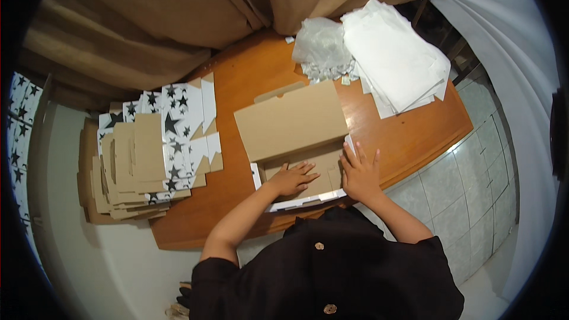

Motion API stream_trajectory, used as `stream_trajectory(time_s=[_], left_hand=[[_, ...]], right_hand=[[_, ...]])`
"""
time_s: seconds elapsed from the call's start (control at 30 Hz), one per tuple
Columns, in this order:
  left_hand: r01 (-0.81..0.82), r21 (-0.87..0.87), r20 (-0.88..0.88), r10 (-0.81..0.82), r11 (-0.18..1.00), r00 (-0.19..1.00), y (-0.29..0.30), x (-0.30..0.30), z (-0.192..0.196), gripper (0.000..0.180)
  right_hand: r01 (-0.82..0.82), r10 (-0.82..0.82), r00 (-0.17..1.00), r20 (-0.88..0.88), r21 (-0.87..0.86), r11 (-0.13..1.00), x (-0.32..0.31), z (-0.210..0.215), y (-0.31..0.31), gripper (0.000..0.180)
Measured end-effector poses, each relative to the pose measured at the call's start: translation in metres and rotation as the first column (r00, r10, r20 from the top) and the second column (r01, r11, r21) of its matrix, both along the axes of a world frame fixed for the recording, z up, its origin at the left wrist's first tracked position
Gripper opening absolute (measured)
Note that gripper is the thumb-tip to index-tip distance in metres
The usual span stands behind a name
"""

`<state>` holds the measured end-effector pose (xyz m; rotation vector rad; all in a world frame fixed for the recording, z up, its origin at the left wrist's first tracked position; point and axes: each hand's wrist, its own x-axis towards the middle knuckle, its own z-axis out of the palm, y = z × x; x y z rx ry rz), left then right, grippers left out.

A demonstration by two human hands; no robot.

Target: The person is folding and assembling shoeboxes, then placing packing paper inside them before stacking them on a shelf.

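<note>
A cardboard box (290, 121) stands in front of me with its brown lid raised at the far side and its white-edged tray open toward me. My left hand (291, 179) reaches inside the tray, fingers spread out over its bottom. At the right wall of the box, my right hand (361, 173) lies with its fingers stretched along the white side edge. Neither hand holds anything loose. The part of the box floor under my left hand is hidden.
Flat box blanks (148, 148), brown and white with black stars, are piled at the left. At the back right lie a stack of white paper sheets (397, 59) and a clear plastic bag (323, 44) with small packets. The wooden table (409, 154) ends above a tiled floor.
</note>
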<state>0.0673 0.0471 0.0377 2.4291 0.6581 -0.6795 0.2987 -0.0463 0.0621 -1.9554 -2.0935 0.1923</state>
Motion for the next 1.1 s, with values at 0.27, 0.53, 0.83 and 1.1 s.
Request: stream_trajectory(time_s=[0.27, 0.53, 0.83, 1.1], left_hand=[[-0.542, 0.267, 0.723, 0.206, 0.797, 0.659, -0.047, -0.055, 0.094, 0.027], [-0.663, 0.402, 0.710, 0.241, 0.632, 0.661, -0.067, -0.052, 0.032, 0.026], [-0.837, 0.249, 0.830, 0.338, 0.488, 0.444, -0.070, -0.038, 0.004, 0.010], [-0.874, 0.311, 0.861, 0.278, 0.372, 0.425, -0.071, -0.025, 0.024, 0.010]], right_hand=[[0.122, -0.122, 0.991, 0.058, -0.005, 0.993, -0.003, -0.006, 0.007, 0.043], [0.053, -0.047, 0.936, -0.348, 0.009, 0.999, 0.021, 0.007, 0.052, 0.040], [0.863, -0.791, 0.361, -0.493, -0.144, 0.484, 0.145, -0.029, 0.099, 0.038], [0.848, -0.873, 0.364, -0.326, -0.272, 0.455, 0.179, -0.053, 0.108, 0.030]])
